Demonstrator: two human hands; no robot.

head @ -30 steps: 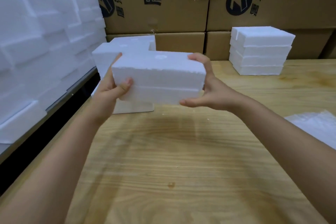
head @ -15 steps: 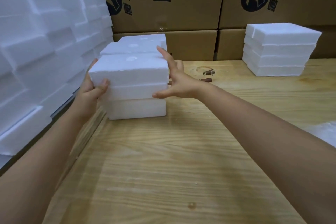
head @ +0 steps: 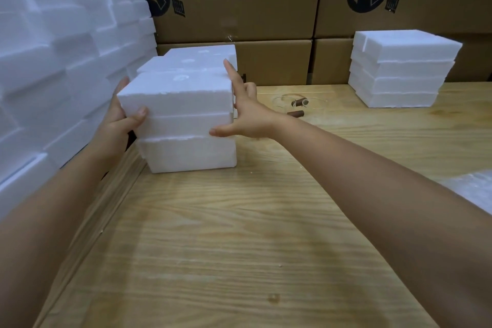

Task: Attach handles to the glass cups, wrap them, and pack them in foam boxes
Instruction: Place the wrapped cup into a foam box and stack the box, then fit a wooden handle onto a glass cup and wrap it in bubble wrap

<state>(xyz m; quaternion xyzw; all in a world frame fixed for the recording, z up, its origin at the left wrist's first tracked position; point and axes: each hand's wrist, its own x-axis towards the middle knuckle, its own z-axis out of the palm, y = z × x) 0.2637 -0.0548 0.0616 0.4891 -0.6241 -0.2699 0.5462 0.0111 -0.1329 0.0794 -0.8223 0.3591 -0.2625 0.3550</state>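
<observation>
A closed white foam box [head: 178, 104] sits on top of another foam box [head: 191, 153] at the left of the wooden table [head: 253, 234]. My left hand [head: 121, 117] grips its left end, thumb on the front face. My right hand [head: 243, 109] lies flat against its right end, fingers straight and spread. More closed foam boxes [head: 197, 60] stand right behind. A clear glass cup [head: 290, 100] with a brown handle [head: 299, 102] lies on the table just right of my right hand, and a loose brown handle [head: 295, 114] lies in front of it.
A wall of foam boxes [head: 53, 61] fills the left side beyond the table edge. A stack of foam lids [head: 399, 69] stands at the back right. Cardboard cartons [head: 266, 2] line the back. White wrapping sheets [head: 474, 189] lie at the right edge.
Both hands carried the foam box to the left and set it on the box below. My right hand's fingers have straightened against the box's end.
</observation>
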